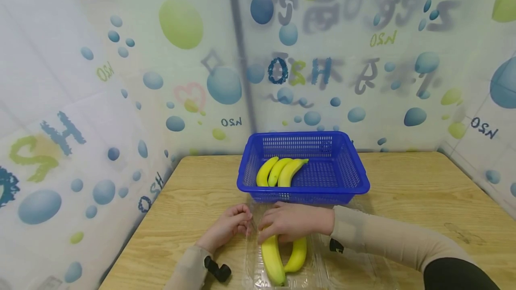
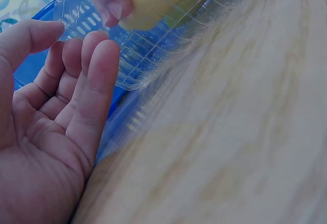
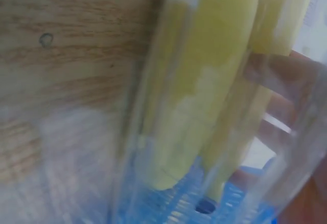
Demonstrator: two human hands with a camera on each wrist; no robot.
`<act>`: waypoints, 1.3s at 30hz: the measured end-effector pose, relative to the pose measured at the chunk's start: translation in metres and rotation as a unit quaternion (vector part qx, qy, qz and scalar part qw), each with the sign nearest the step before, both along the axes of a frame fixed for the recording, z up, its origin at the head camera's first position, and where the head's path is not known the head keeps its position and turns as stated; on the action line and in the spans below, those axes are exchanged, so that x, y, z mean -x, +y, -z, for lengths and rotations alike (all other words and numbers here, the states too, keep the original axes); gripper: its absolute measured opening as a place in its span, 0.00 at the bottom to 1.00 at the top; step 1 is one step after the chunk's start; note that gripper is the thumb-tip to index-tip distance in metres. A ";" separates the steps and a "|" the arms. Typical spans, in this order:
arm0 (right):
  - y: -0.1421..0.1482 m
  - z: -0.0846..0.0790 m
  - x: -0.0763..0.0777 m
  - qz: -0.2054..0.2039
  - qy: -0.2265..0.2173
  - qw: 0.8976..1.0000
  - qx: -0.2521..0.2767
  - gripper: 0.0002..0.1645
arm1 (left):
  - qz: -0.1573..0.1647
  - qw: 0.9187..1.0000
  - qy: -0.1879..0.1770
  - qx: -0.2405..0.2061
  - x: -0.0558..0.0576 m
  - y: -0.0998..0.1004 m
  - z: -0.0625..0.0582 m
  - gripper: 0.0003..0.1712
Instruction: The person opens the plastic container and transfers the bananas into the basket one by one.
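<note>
In the head view a clear plastic clamshell container lies before the blue basket. My right hand reaches over it and grips the upper end of a banana. Beside it in the container is a second, curved banana. My left hand is at the container's far left corner, thumb and forefinger pinching the thin plastic edge. The left wrist view shows this hand palm up, other fingers loosely bent. Through blurred plastic, the right wrist view shows bananas and the right fingers.
A blue slotted basket stands behind the container, with three bananas in its left part. The container's clear lid lies opened out to the right on the wooden table. Patterned sheets enclose the table.
</note>
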State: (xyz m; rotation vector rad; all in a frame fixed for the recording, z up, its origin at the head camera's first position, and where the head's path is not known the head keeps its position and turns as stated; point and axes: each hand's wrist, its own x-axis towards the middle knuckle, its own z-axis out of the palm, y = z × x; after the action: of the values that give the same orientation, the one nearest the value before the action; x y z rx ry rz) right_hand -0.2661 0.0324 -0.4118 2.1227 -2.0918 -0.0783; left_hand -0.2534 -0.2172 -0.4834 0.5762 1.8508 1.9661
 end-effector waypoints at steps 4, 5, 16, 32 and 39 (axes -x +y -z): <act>0.000 -0.003 -0.001 0.000 0.005 1.000 0.003 0.28 | -0.001 1.000 0.000 0.002 0.000 0.000 -0.001 0.06; 0.001 -0.003 -0.001 0.000 0.005 1.000 0.002 0.28 | 0.000 1.000 0.001 0.001 0.000 0.000 -0.001 0.06; 0.001 -0.009 -0.002 0.002 0.014 1.000 0.003 0.27 | 0.010 1.000 0.005 -0.012 -0.002 0.000 -0.001 0.07; -0.004 -0.021 -0.008 0.004 0.013 1.000 -0.001 0.27 | 0.007 1.000 0.003 -0.002 0.000 -0.001 0.000 0.06; -0.005 -0.022 -0.009 0.006 0.021 1.000 -0.003 0.28 | 0.012 1.000 0.003 -0.002 0.001 -0.001 0.001 0.07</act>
State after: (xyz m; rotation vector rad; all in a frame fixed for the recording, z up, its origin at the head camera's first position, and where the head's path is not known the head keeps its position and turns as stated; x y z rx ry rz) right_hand -0.2570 0.0276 -0.3901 2.0921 -2.0838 -0.1294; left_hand -0.2542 -0.2183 -0.4843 0.6023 1.8362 1.9548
